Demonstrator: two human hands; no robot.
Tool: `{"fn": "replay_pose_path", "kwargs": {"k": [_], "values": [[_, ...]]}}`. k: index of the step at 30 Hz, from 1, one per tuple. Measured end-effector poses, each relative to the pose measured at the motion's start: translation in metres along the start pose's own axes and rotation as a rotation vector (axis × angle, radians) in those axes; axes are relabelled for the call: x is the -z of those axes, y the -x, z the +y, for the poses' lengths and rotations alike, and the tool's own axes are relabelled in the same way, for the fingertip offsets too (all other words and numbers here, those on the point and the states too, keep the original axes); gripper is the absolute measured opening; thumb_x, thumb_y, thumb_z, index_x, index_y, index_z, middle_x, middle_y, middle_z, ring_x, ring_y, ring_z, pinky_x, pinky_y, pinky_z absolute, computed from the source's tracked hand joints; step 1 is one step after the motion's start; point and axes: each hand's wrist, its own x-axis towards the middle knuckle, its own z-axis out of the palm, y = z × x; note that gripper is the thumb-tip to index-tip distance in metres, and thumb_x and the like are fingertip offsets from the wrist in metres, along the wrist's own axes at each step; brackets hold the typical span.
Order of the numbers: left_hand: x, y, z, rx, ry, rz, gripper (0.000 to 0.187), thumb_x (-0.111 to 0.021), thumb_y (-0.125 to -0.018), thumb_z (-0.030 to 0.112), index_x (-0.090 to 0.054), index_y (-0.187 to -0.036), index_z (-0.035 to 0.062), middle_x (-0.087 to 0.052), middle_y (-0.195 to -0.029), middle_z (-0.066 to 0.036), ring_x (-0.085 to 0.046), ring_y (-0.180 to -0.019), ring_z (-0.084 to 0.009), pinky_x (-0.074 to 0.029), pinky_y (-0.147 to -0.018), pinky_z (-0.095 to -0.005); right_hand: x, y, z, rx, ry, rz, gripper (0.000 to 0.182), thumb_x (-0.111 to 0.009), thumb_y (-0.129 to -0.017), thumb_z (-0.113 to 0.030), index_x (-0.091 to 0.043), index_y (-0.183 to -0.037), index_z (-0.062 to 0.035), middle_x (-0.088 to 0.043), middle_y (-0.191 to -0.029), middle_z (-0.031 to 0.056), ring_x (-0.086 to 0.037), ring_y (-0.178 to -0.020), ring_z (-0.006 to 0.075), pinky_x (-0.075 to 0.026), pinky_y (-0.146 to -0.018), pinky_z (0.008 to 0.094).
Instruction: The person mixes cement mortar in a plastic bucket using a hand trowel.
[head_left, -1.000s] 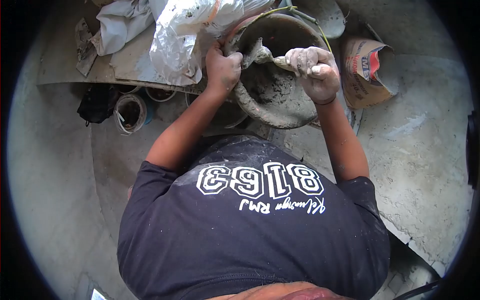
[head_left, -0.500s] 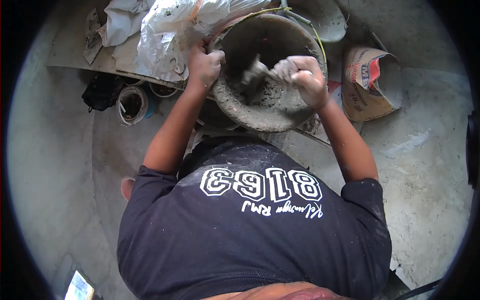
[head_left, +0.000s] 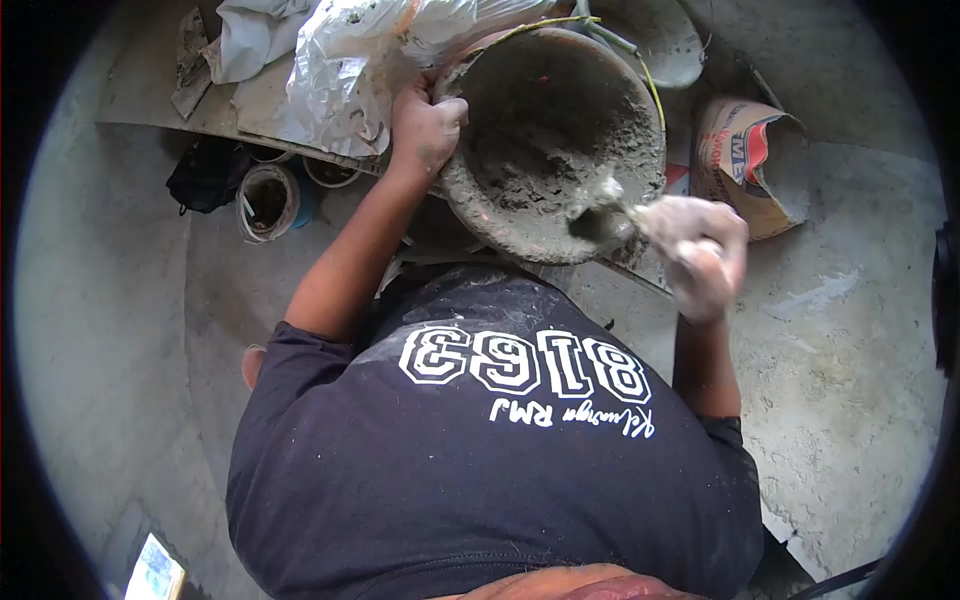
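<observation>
A round bucket (head_left: 470, 215), caked in grey, tilts so that its mouth faces me. Wet grey mortar (head_left: 540, 165) coats its inside and lies thickest toward the near side. My left hand (head_left: 428, 128) is closed on the bucket's left rim. At the near right rim, my right hand (head_left: 698, 250) is closed around the handle of a small mortar-covered trowel (head_left: 600, 210). The trowel's blade is smeared by motion and lies against the mortar near the rim; the handle is mostly hidden in my fist.
A torn paper cement bag (head_left: 722, 150) stands to the right. White plastic sheeting (head_left: 340, 85) lies on a board at the left. Below it are a small dirty pail (head_left: 267, 205) and a black bag (head_left: 207, 180). Behind the bucket sits another grey-coated basin (head_left: 675, 45).
My right hand has moved with the trowel from the bucket's middle toward me and right, to the near right rim. My left hand keeps its hold; the bucket appears slightly further right.
</observation>
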Motion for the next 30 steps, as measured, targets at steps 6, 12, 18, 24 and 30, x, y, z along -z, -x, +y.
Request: {"fn": "replay_pose_path", "kwargs": {"k": [6,12,18,24,30], "values": [[-0.004,0.001,0.000,0.009,0.130,-0.008,0.044,-0.060,-0.070,0.001,-0.058,-0.113,-0.0057,-0.065,-0.097,-0.010,-0.060,-0.078,-0.0129,-0.049,-0.071,-0.0268,-0.059,-0.037,0.081,-0.141,0.159,-0.045,0.019,-0.058,-0.069,-0.014,-0.052,-0.059,0.0007,-0.052,-0.056,0.0050,-0.050,-0.052,0.0115,-0.039,-0.050,0.0278],[-0.002,-0.001,-0.005,-0.042,0.067,-0.020,0.045,-0.057,-0.071,0.001,-0.057,-0.115,-0.0066,-0.065,-0.099,-0.009,-0.060,-0.082,-0.0136,-0.048,-0.077,-0.0271,-0.082,-0.119,0.107,-0.182,-0.073,0.133,0.022,-0.052,-0.080,-0.009,-0.057,-0.061,-0.0001,-0.054,-0.055,0.0041,-0.045,-0.045,0.0080,-0.037,-0.045,0.0211],[-0.002,-0.002,-0.005,0.028,0.094,-0.061,0.043,-0.057,-0.072,0.002,-0.057,-0.114,-0.0076,-0.064,-0.097,-0.007,-0.059,-0.078,-0.0113,-0.048,-0.069,-0.0246,-0.051,-0.154,0.100,-0.005,-0.338,0.375,0.019,-0.048,-0.082,-0.015,-0.050,-0.065,-0.0058,-0.047,-0.058,0.0068,-0.048,-0.054,0.0198,-0.046,-0.064,0.0364],[0.000,0.000,-0.001,0.027,0.093,-0.066,0.035,-0.056,-0.072,0.001,-0.057,-0.106,-0.0063,-0.063,-0.092,-0.008,-0.057,-0.075,-0.0120,-0.047,-0.069,-0.0261,-0.026,-0.090,0.028,0.156,-0.333,0.257,0.016,-0.044,-0.074,-0.010,-0.041,-0.060,-0.0032,-0.041,-0.058,0.0055,-0.040,-0.055,0.0167,-0.039,-0.058,0.0327],[-0.002,-0.001,-0.008,0.055,0.146,-0.057,0.030,-0.058,-0.069,0.002,-0.054,-0.098,-0.0041,-0.059,-0.087,-0.007,-0.054,-0.075,-0.0128,-0.046,-0.071,-0.0274,-0.022,-0.050,0.074,-0.045,-0.108,0.281,0.015,-0.047,-0.077,-0.004,-0.050,-0.064,0.0019,-0.047,-0.058,0.0069,-0.044,-0.053,0.0135,-0.039,-0.052,0.0277]]}}
